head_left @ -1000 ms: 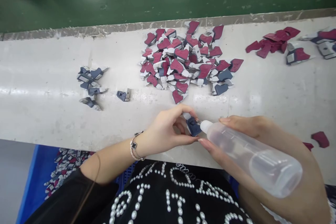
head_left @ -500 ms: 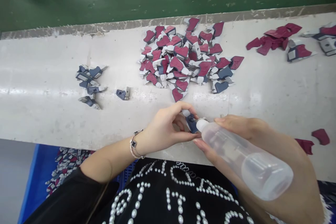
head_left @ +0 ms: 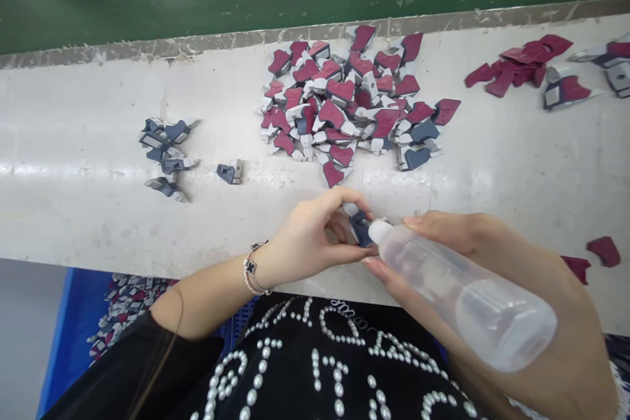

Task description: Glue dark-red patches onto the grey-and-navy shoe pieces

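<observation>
- Here's the desk (head_left: 88,223), a heap of parts (head_left: 339,92) across its middle.
- Blue bin (head_left: 62,341) at near left, loaded with loose parts (head_left: 128,305).
- Clear bottle (head_left: 457,295), liquid toward its base, right hand (head_left: 492,236), fingers wrapped round it, nozzle (head_left: 380,231) at the part.
- Small blue-grey part (head_left: 361,228) above the desk, left hand's (head_left: 308,236) fingers pinching it!

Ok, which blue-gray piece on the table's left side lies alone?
The single blue-gray piece just right of the small blue-gray cluster; it touches no other piece, while those are bunched together.
</observation>
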`<state>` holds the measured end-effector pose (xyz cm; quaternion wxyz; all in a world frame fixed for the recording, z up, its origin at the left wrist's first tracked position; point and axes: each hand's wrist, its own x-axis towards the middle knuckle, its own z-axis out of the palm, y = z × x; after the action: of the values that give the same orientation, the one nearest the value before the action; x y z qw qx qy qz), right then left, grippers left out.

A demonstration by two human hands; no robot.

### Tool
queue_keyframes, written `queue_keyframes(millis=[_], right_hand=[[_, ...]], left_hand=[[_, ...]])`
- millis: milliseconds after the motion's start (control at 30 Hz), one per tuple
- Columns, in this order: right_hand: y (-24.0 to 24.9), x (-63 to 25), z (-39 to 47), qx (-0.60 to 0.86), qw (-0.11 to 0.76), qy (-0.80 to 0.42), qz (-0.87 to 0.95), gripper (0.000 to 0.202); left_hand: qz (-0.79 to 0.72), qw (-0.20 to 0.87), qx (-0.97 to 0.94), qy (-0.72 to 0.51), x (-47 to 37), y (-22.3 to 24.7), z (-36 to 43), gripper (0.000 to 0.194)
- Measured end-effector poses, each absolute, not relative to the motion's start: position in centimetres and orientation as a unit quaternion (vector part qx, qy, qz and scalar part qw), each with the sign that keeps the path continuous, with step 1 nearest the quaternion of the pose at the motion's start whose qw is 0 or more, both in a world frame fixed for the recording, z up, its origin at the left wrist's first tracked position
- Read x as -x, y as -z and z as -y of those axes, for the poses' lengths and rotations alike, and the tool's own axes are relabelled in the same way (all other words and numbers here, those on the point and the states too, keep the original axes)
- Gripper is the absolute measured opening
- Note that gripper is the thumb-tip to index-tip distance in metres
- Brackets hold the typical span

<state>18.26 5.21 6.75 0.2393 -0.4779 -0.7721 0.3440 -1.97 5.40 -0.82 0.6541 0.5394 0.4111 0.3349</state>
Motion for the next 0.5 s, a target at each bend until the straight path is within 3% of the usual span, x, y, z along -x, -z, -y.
queue_keyframes(millis=[500], right_hand=[[-6.54, -18.26, -4.86, 0.459, 0.230, -0.347, 0.785, 0.014]], left_hand=[[-0.411, 0.639, -0.542, -0.359, 1.78, 0.95, -5.38, 0.045]])
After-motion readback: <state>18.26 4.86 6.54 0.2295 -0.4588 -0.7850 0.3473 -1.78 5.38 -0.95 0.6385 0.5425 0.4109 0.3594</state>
